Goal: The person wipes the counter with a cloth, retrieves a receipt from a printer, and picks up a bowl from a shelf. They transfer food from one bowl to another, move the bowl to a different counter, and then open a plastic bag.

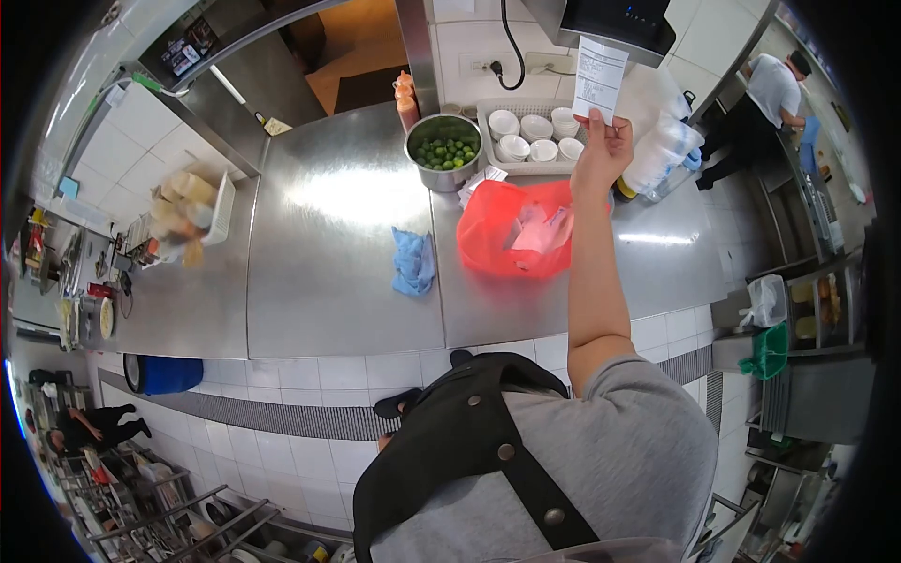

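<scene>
Stretched forward over the counter, my right hand (603,152) pinches the lower end of a printed paper receipt (599,77). The receipt's upper end overlaps the black printer (615,26) on the tiled wall. Below my right forearm stands a red plastic bag (483,230) with pink-white paper showing inside it. A white basket (554,169) of small white bowls (537,128) is just left of the hand. My left hand is out of view.
A steel pot of green limes (445,155), orange-capped bottles (405,98) and a crumpled blue cloth (413,261) are on the steel counter (343,281). Clear plastic packs (657,131) stand at right. One person (771,89) works far right; another (99,427) is at far left.
</scene>
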`<state>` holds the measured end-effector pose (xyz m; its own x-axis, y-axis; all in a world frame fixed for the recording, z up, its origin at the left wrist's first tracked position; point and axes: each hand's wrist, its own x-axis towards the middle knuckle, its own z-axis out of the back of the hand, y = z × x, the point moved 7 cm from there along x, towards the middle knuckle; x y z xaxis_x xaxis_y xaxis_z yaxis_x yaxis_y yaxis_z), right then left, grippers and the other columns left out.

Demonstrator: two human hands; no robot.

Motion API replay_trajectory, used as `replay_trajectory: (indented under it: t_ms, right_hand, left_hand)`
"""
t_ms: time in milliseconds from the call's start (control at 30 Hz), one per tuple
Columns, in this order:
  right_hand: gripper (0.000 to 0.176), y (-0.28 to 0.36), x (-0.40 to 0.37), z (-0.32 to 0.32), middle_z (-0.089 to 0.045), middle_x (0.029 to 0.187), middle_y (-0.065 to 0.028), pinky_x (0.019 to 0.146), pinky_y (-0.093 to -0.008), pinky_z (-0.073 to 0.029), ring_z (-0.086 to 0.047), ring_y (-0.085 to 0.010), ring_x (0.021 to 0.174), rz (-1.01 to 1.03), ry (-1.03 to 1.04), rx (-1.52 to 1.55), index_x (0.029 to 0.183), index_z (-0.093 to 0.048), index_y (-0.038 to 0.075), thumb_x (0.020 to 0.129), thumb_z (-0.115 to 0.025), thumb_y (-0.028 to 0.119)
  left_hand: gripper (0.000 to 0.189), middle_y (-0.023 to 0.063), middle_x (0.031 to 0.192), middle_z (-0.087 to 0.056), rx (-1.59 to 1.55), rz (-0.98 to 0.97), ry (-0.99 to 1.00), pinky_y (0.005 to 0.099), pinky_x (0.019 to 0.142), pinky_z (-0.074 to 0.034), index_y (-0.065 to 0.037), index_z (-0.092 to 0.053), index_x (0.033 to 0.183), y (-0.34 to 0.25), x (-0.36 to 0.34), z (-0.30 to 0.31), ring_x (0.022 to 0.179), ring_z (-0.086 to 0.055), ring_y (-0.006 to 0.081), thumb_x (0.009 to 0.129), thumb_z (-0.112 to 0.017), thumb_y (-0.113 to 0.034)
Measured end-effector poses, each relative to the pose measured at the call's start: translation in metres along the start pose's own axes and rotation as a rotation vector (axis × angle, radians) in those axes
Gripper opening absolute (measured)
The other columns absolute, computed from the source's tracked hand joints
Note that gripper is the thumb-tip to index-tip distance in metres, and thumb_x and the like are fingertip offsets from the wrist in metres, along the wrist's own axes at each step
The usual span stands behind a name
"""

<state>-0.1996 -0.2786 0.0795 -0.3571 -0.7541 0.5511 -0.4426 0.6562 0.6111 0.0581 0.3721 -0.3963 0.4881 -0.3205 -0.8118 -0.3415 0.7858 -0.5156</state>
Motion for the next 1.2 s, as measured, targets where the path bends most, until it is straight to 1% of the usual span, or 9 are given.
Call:
replay_trajectory:
  t_ms: [367,467,567,633,700,800,867,933,1200]
  right_hand:
    - [0.011,0.014,-0.018,0.006,-0.055,0.068,-0.0038,0.06,-0.0201,-0.042,-0.054,-0.0095,0.062,-0.111,0.086,-0.253,0.083,-0.045,0.002,0.082,-0.056,0.0]
    - [0.012,0.003,-0.042,-0.001,-0.048,0.06,0.0017,0.049,-0.0186,-0.035,-0.046,-0.0043,0.053,-0.357,0.419,-0.373,0.078,-0.047,0.004,0.081,-0.058,0.002]
    - [0.024,0.008,-0.059,-0.004,-0.036,0.055,0.0069,0.043,-0.0192,-0.024,-0.031,-0.0013,0.05,-0.346,0.442,-0.59,0.063,-0.043,0.007,0.082,-0.058,0.007]
    - [0.029,-0.005,-0.07,-0.002,-0.031,0.055,0.0084,0.042,-0.0189,-0.02,-0.026,-0.0013,0.049,-0.393,0.345,-0.393,0.06,-0.04,0.01,0.083,-0.058,0.01]
    - [0.034,0.0,-0.082,-0.021,-0.03,0.055,0.0082,0.041,-0.0194,-0.02,-0.026,-0.0013,0.049,-0.343,0.356,-0.366,0.058,-0.037,0.011,0.085,-0.057,0.012]
    - [0.039,-0.002,-0.108,-0.057,-0.027,0.052,0.0068,0.042,-0.0212,-0.016,-0.023,-0.0023,0.048,-0.327,0.413,-0.333,0.055,-0.031,0.013,0.087,-0.053,0.015]
    - [0.04,-0.004,-0.128,-0.087,-0.027,0.051,0.0059,0.042,-0.022,-0.016,-0.023,-0.0031,0.047,-0.318,0.528,-0.321,0.055,-0.029,0.012,0.088,-0.052,0.016]
    - [0.042,-0.008,-0.151,-0.117,-0.027,0.05,0.0051,0.042,-0.0217,-0.016,-0.023,-0.0031,0.047,-0.344,0.643,-0.25,0.055,-0.027,0.011,0.088,-0.052,0.015]
    - [0.041,-0.025,-0.27,-0.234,-0.028,0.051,0.0057,0.041,-0.0196,-0.018,-0.023,-0.0017,0.046,-0.344,0.978,-0.175,0.055,-0.028,0.011,0.088,-0.052,0.014]
  left_hand:
    - [0.029,0.0143,0.08,-0.06,-0.021,-0.008,0.003,0.0354,0.054,-0.049,0.001,-0.057,0.094,-0.002,-0.006,-0.01,0.067,-0.059,0.0231,0.074,-0.058,-0.02]
    - [0.029,0.0141,0.08,-0.06,-0.043,-0.023,-0.004,0.0353,0.054,-0.049,0.001,-0.057,0.094,-0.009,-0.01,-0.013,0.066,-0.059,0.0228,0.074,-0.058,-0.02]
    - [0.029,0.0139,0.079,-0.06,-0.052,-0.05,-0.022,0.0352,0.053,-0.049,0.001,-0.057,0.093,-0.018,-0.003,-0.009,0.065,-0.059,0.0226,0.074,-0.058,-0.02]
    - [0.027,0.0117,0.074,-0.059,0.039,-0.038,-0.014,0.0342,0.05,-0.047,0.001,-0.058,0.091,-0.012,0.016,0.0,0.059,-0.057,0.0215,0.073,-0.057,-0.019]
    - [0.023,0.0097,0.064,-0.058,0.031,0.024,-0.041,0.0325,0.042,-0.045,0.001,-0.061,0.086,0.032,0.064,0.013,0.052,-0.056,0.0192,0.074,-0.053,-0.018]
    - [0.034,0.0196,0.083,-0.062,0.363,-0.089,-0.072,0.0382,0.066,-0.049,0.001,-0.061,0.094,0.025,0.081,0.039,0.078,-0.061,0.0299,0.073,-0.053,-0.025]
    - [0.027,0.013,0.069,-0.062,0.51,-0.353,-0.43,0.0361,0.059,-0.049,-0.004,-0.064,0.08,0.018,0.083,0.062,0.066,-0.062,0.0226,0.071,-0.059,-0.029]
    - [0.033,0.0146,0.075,-0.063,0.159,-0.101,-0.397,0.0384,0.067,-0.048,-0.006,-0.065,0.084,0.006,0.045,0.081,0.075,-0.061,0.0288,0.069,-0.059,-0.035]
    - [0.027,0.013,0.068,-0.063,0.257,-0.062,-0.481,0.038,0.059,-0.049,-0.006,-0.063,0.072,0.104,0.072,0.061,0.063,-0.061,0.0288,0.07,-0.056,-0.032]
